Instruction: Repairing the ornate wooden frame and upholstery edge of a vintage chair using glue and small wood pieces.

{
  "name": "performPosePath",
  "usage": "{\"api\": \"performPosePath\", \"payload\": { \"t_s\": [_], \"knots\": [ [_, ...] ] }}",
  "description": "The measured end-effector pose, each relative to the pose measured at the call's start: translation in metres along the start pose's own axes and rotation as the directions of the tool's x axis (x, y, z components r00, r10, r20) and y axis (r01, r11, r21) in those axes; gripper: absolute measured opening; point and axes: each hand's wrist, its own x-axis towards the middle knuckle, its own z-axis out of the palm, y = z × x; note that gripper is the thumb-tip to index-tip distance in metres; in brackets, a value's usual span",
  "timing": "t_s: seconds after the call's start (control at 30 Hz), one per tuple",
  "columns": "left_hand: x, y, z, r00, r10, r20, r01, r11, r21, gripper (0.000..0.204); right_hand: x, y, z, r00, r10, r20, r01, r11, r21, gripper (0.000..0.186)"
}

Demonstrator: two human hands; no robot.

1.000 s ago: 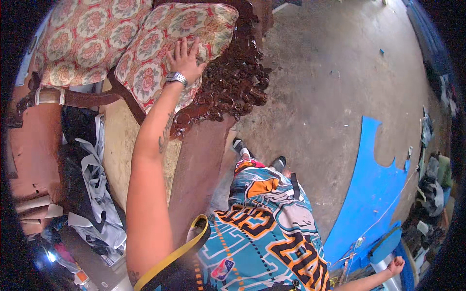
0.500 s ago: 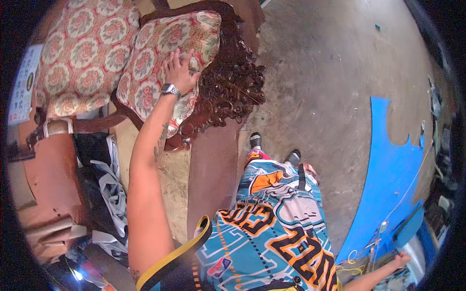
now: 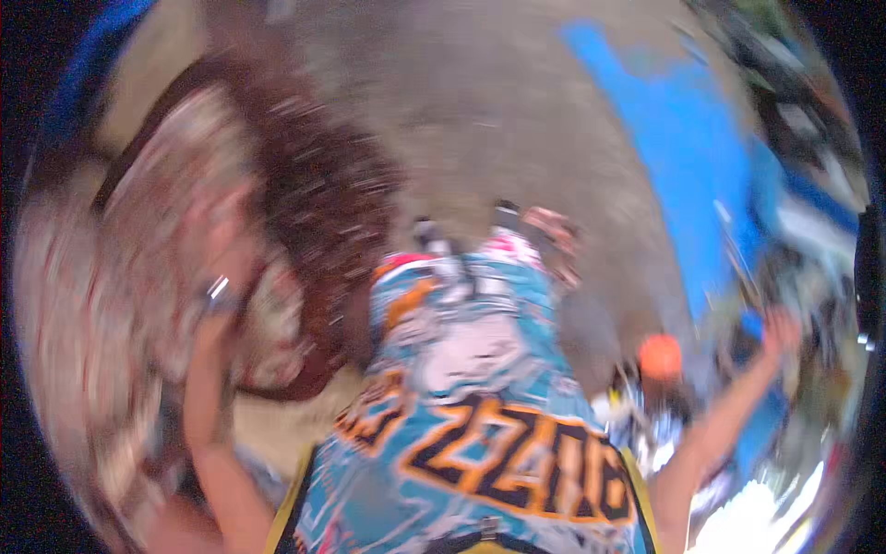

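Motion blur smears the whole view. My left hand (image 3: 223, 231), with a silver watch (image 3: 218, 290) at the wrist, is over a floral red-and-cream upholstered cushion (image 3: 189, 138). Whether it presses on the fabric cannot be made out. Dark brown carved wood (image 3: 323, 198) edges the cushion on its right side. My right hand (image 3: 781, 332) is stretched out to the far right, beside a jumble of blurred things and close to the lower part of a blue sheet (image 3: 669, 138). Its fingers are smeared, and nothing in it can be named.
More patterned upholstery (image 3: 65, 268) lies at the left. A grey-brown floor (image 3: 461, 92) spreads ahead of my feet. Near my right arm is a round orange thing (image 3: 660, 357) among cluttered objects. Bright light glares at the lower right.
My view has swung to the right, so the cushion and blue sheet sit further left. My right arm now shows more fully. The orange thing has come into view.
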Motion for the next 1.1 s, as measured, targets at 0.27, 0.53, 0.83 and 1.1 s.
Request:
{"api": "performPosePath", "payload": {
  "t_s": [0.27, 0.53, 0.83, 1.1],
  "knots": [
    [0.052, 0.111, 0.041, 0.987, 0.009, -0.162, -0.037, 0.985, -0.167, 0.058, -0.007, 0.050, 0.251, 0.938, -0.105, -0.331, 0.210, 0.930, 0.301, 0.023],
    [0.060, 0.129, 0.017, 0.975, -0.166, -0.146, 0.062, 0.840, -0.539, 0.049, 0.014, 0.101, 0.366, 0.987, -0.071, -0.146, 0.114, 0.946, 0.304, 0.029],
    [0.126, 0.248, -0.118, 0.835, 0.147, -0.530, -0.547, 0.125, -0.827, 0.022, 0.033, 0.129, 0.453, 0.994, -0.011, 0.109, -0.026, 0.945, 0.326, 0.030],
    [0.127, 0.212, -0.086, 0.759, 0.225, -0.611, -0.651, 0.241, -0.720, 0.042, 0.049, 0.122, 0.442, 0.958, -0.107, 0.268, -0.026, 0.894, 0.448, 0.029]
  ]
}}
